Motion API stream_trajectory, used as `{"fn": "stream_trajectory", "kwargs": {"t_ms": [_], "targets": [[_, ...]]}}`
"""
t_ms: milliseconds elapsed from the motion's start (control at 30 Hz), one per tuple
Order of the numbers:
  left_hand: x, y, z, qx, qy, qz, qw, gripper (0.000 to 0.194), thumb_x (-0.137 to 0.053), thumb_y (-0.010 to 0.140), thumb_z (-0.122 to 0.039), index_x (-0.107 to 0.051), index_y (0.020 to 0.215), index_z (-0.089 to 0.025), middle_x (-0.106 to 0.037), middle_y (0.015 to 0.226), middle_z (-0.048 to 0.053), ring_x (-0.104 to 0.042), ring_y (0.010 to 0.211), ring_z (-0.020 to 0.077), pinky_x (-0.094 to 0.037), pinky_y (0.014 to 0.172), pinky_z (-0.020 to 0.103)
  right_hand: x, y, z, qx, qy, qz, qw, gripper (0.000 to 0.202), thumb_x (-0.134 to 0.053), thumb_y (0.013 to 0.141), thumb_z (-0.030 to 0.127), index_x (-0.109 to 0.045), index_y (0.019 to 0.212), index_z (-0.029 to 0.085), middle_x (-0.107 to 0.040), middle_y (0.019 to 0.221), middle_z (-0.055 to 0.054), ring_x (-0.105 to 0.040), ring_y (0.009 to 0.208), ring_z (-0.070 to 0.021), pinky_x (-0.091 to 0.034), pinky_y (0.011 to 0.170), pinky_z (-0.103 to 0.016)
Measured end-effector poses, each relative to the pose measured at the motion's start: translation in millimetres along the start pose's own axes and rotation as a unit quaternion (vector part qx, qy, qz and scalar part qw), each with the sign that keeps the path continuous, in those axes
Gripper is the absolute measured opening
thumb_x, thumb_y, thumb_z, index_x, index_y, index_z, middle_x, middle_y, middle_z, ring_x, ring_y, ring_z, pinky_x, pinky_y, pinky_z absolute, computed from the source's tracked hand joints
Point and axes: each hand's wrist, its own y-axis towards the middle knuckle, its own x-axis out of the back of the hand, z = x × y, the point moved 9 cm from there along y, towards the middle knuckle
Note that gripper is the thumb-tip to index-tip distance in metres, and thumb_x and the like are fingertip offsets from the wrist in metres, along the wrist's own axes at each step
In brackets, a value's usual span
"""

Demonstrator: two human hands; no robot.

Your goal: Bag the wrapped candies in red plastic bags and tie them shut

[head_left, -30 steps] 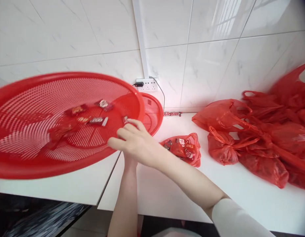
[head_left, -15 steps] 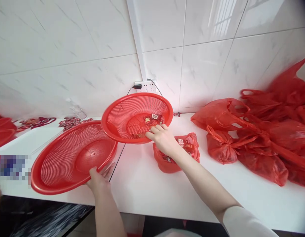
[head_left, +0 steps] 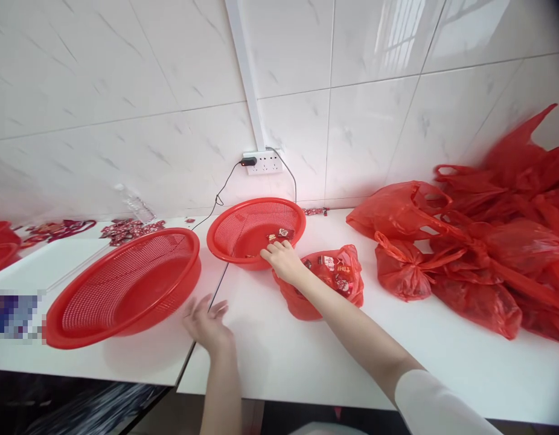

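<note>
My right hand (head_left: 283,261) is closed round the near right rim of the smaller red plastic basket (head_left: 225,232), which sits by the wall. Inside that basket lie a few small red wrapped packets (head_left: 284,234). My left hand (head_left: 209,323), slightly blurred, is open with its fingers apart and nothing in it. Just left of it a larger red basket (head_left: 155,296) leans with its hollow facing me, and no contact with the hand shows. Under my right forearm stands an open red plastic bag (head_left: 302,307) full of red packets.
Tied red plastic bags (head_left: 483,266) are heaped at the right. Along the wall lie red patterned packets (head_left: 128,231) and a clear bottle (head_left: 137,204). A socket strip (head_left: 264,163) with black cables is fixed behind the smaller basket. A seam (head_left: 193,347) divides the white tabletop.
The smaller basket has come down from a raised tilt to the tabletop, with my right hand at its rim. My left hand has let go of the larger basket and moved right.
</note>
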Motion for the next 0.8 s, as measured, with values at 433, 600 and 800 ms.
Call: {"fn": "stream_trajectory", "kwargs": {"t_ms": [433,600,800], "targets": [[-128.7,-74,9,-0.174,0.360,0.333,0.854,0.036,-0.063,0.078,-0.052,-0.062,0.100,-0.022,-0.058,0.113,0.009,-0.056,0.108,0.0260,-0.052,0.079,0.038,87,-109,-120,-0.380,-0.068,0.037,0.922,0.072,-0.066,0.083,0.035,-0.038,0.143,0.009,-0.029,0.152,-0.028,-0.030,0.139,-0.0434,-0.029,0.106,-0.056],[-149.2,-67,5,-0.172,0.337,0.367,0.850,0.027,-0.063,0.079,-0.044,-0.073,0.086,-0.020,-0.059,0.116,0.011,-0.056,0.112,0.0280,-0.051,0.085,0.040,86,-164,-162,-0.460,-0.046,0.172,0.870,0.031,-0.059,0.085,0.023,-0.064,0.111,0.007,-0.067,0.108,-0.023,-0.064,0.104,-0.0350,-0.044,0.087,-0.044],[-174.3,-69,-15,-0.007,0.156,0.441,0.884,0.024,-0.073,0.072,-0.039,-0.075,0.083,-0.017,-0.065,0.122,0.012,-0.056,0.120,0.0287,-0.039,0.105,0.043,128,-162,-167,-0.411,0.153,-0.039,0.898,0.019,-0.056,0.085,0.032,-0.069,0.087,0.018,-0.071,0.101,-0.011,-0.065,0.098,-0.0270,-0.048,0.083,-0.039]]}}
